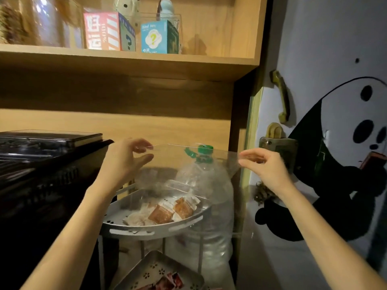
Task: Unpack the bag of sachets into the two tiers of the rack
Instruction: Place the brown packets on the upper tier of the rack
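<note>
Bag (194,164) stretched clear between left hand (127,158) and right hand (261,164), both pinching its edges above upper tier (117,216).
Sachets (165,210) lie there, red ones on lower tier (150,260); thin film could slip, or its hem snag the bottle (206,164).

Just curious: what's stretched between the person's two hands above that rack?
In the head view, a clear plastic bag spans from the left hand to the right hand, above the upper tier.

Single head-worn view, facing forward and down, close above the rack (155,228); wide-angle
</note>
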The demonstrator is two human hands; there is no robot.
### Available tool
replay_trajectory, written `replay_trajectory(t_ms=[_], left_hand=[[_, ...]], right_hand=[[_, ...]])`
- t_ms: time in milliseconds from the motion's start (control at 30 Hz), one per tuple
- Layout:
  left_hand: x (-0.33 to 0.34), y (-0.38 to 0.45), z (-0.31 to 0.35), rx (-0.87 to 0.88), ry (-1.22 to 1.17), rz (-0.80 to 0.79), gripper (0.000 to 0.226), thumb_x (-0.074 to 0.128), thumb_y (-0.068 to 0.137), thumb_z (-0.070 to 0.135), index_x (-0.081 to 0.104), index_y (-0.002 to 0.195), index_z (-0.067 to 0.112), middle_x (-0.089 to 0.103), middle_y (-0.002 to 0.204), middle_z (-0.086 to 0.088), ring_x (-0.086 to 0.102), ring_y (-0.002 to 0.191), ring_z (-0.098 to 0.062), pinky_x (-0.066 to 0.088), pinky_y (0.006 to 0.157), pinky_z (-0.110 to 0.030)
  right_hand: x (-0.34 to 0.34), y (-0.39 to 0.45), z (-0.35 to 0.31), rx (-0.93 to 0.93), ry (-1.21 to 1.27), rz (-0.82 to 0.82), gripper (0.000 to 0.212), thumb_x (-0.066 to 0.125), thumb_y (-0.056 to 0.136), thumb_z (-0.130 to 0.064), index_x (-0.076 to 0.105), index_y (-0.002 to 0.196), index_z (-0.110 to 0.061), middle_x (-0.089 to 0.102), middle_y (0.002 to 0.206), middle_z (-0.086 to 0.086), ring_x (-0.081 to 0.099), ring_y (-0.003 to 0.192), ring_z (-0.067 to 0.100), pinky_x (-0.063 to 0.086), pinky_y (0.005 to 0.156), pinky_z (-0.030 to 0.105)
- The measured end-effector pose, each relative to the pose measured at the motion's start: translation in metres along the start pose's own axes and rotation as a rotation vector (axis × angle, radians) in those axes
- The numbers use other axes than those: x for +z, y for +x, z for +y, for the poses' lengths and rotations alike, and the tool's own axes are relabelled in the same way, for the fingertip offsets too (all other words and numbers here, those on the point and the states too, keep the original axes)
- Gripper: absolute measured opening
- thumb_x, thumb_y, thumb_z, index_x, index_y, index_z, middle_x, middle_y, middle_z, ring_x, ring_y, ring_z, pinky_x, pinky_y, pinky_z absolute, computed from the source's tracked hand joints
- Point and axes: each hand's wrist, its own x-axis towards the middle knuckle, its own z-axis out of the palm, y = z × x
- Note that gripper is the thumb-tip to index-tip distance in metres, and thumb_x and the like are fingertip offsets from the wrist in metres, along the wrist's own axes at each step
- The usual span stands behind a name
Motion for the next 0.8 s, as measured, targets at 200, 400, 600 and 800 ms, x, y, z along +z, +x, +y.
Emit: replay_trajectory(t_ms=[200,400,600,800], left_hand=[[0.003,-0.017,0.021,0.134,-0.034,-0.008,0.009,0.071,0.075,0.022,0.071,0.083,0.019,0.049,0.101,0.000,0.042,0.097,-0.014,0.032,0.082,-0.029],[-0.003,-0.032,0.059,0.207,-0.444,-0.202,0.007,0.066,0.079,0.015,0.065,0.086,0.014,0.067,0.085,0.010,0.062,0.074,0.008,0.044,0.065,-0.005],[-0.010,-0.025,0.070,0.161,-0.782,-0.294,0.024,0.069,0.067,0.014,0.061,0.090,0.014,0.071,0.061,0.002,0.064,0.056,-0.004,0.047,0.051,-0.012],[0.008,-0.027,0.063,0.002,-1.010,-0.503,0.057,0.070,0.066,0.046,0.056,0.115,0.022,0.075,0.081,-0.005,0.070,0.068,-0.013,0.053,0.066,-0.031]], right_hand=[[-0.008,-0.023,-0.005,-0.076,-0.440,-0.096,0.032,0.072,0.075,-0.029,0.062,0.105,-0.029,0.044,0.130,-0.001,0.025,0.128,0.015,0.022,0.105,0.033],[-0.007,-0.043,-0.037,-0.104,-0.249,-0.330,0.044,0.071,0.078,-0.027,0.056,0.119,-0.030,0.063,0.108,-0.014,0.057,0.101,0.001,0.044,0.092,0.023],[-0.036,-0.059,-0.053,-0.047,-0.105,-0.412,0.009,0.067,0.081,-0.012,0.073,0.088,-0.014,0.074,0.076,0.001,0.070,0.074,0.012,0.057,0.080,0.032],[-0.065,-0.067,-0.048,0.058,0.093,-0.552,0.011,0.061,0.084,-0.005,0.072,0.086,-0.005,0.073,0.073,0.011,0.068,0.064,0.020,0.053,0.052,0.024]])
